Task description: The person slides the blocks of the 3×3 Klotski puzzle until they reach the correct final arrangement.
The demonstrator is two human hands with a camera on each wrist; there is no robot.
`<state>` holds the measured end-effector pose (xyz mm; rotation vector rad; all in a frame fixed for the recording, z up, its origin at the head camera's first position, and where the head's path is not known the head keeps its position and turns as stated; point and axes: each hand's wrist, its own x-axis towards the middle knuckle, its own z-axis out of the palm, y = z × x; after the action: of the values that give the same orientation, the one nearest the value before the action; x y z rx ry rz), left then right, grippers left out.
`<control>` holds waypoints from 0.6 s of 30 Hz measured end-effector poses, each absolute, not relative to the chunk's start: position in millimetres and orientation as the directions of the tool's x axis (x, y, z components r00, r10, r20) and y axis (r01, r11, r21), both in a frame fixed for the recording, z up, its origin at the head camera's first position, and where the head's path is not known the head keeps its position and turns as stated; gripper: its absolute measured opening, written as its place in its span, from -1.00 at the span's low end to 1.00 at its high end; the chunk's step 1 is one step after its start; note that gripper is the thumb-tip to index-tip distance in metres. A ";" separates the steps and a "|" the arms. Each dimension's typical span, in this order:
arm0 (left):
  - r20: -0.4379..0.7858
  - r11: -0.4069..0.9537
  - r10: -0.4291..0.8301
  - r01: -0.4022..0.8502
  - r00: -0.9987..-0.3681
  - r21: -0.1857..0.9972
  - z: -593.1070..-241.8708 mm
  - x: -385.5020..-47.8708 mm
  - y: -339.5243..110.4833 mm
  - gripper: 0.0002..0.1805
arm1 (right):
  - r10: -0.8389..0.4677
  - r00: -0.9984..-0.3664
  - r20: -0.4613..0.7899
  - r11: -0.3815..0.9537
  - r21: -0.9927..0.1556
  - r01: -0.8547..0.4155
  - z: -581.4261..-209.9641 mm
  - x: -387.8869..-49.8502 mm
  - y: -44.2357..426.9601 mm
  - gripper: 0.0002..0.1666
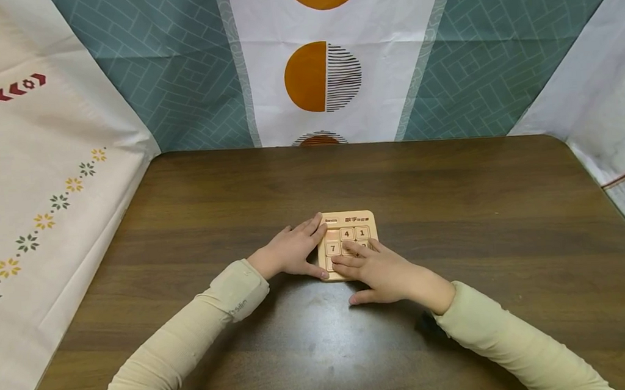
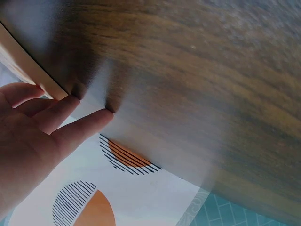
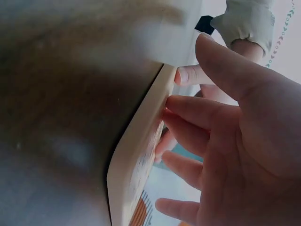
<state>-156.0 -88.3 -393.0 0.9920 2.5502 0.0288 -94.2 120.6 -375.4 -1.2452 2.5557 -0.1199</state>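
A light wooden number slide puzzle [image 1: 345, 218] lies flat on the brown table, with numbered tiles such as 4, 1 and 7 showing in its tray. At its left side is my left hand [image 1: 293, 250], thumb at the near left corner and fingers along the upper left edge. Two of those fingertips touch the tabletop in the left wrist view. Over the tiles reaches my right hand [image 1: 387, 273], its fingertips on the lower rows and its thumb held apart, off the frame. Several tiles are hidden beneath these fingers. The puzzle's pale side edge [image 3: 136, 127] shows in the right wrist view.
The wood-grain table [image 1: 224, 196] spreads around the puzzle on every side. A patterned teal and white cloth [image 1: 391, 78] hangs behind its far edge. White cloth [image 1: 29, 162] with flower motifs borders the left side.
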 end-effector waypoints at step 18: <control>-0.366 0.756 0.643 0.634 -0.673 0.162 -392.4 -156.1 -86.9 0.19 | -0.746 -0.616 -0.251 0.664 -0.224 -0.713 -379.1 -115.5 121.2 -0.21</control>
<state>-156.1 -86.9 -392.4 0.9740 2.5506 0.0292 -115.5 121.2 -379.1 -1.1594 2.5597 -0.1458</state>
